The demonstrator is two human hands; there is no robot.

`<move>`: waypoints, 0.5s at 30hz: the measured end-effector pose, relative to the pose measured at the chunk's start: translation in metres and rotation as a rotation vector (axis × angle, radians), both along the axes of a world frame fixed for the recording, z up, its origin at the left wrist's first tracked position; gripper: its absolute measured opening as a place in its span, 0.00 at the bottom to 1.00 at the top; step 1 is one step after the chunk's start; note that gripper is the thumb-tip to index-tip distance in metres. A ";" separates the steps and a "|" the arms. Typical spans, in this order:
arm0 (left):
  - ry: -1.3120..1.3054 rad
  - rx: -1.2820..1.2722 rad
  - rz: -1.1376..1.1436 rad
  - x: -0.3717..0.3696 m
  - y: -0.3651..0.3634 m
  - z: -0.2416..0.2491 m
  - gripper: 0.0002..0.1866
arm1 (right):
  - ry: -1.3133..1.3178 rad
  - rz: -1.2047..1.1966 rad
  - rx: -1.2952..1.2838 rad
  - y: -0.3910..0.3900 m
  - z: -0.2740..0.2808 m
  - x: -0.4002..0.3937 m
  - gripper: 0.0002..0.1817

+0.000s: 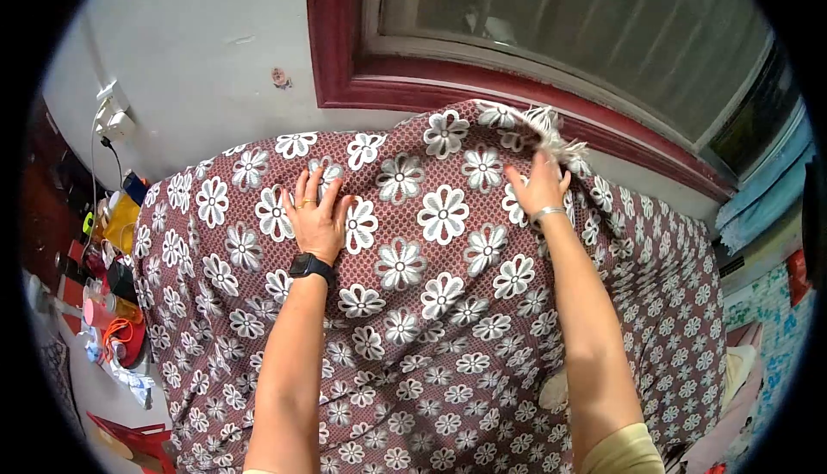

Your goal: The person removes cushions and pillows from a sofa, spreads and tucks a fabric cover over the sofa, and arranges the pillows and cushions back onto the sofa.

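Observation:
A brown-red cover with white and grey flowers (444, 214) is draped over a large piece whose shape is hidden beneath it. My left hand (317, 223), with a dark watch (310, 267) at the wrist, lies flat on the cover with its fingers spread. Near the cover's far edge is my right hand (541, 190), a silver bracelet (549, 211) on that wrist. Its thumb stands apart from the other fingers, whose tips are slightly blurred beside the white fringe (551, 134). At that place the fringed edge is folded up.
Behind the cover are a white wall (198, 43) and a red-framed window (413, 93). A charger (112, 112) sits in a wall socket. Several small items, including an orange cord (121, 332), crowd a table at left. A blue curtain (771, 185) hangs at right.

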State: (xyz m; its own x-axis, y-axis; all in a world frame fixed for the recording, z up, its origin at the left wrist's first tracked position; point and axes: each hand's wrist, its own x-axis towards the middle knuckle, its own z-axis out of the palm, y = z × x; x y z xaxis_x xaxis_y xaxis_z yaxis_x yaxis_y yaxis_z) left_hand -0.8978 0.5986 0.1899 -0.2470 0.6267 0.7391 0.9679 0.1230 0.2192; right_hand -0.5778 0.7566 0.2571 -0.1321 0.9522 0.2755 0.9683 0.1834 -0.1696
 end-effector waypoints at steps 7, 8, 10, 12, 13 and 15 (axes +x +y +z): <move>0.243 0.167 0.028 -0.028 0.032 0.051 0.07 | -0.103 -0.068 -0.054 -0.027 -0.016 -0.002 0.44; 0.280 0.211 0.006 -0.031 0.038 0.075 0.06 | -0.121 -0.078 -0.109 -0.025 -0.016 0.000 0.44; 0.227 0.039 0.201 -0.008 0.058 0.098 0.04 | -0.119 -0.094 -0.034 -0.017 -0.031 0.004 0.43; 0.010 -0.174 0.204 -0.002 0.070 0.063 0.10 | -0.139 -0.065 -0.106 -0.020 -0.021 0.004 0.42; -0.022 -0.081 0.172 0.023 0.066 0.056 0.16 | -0.117 -0.060 -0.106 -0.020 -0.019 0.004 0.41; -0.018 -0.072 0.056 0.083 0.042 0.041 0.27 | -0.086 -0.061 -0.088 -0.019 -0.022 0.004 0.40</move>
State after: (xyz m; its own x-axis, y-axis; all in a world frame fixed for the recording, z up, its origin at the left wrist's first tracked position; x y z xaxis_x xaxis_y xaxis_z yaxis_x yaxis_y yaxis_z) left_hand -0.8146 0.6405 0.2307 -0.2958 0.6628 0.6879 0.9551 0.1928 0.2249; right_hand -0.5736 0.7379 0.2347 -0.0933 0.9791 0.1807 0.9888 0.1123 -0.0980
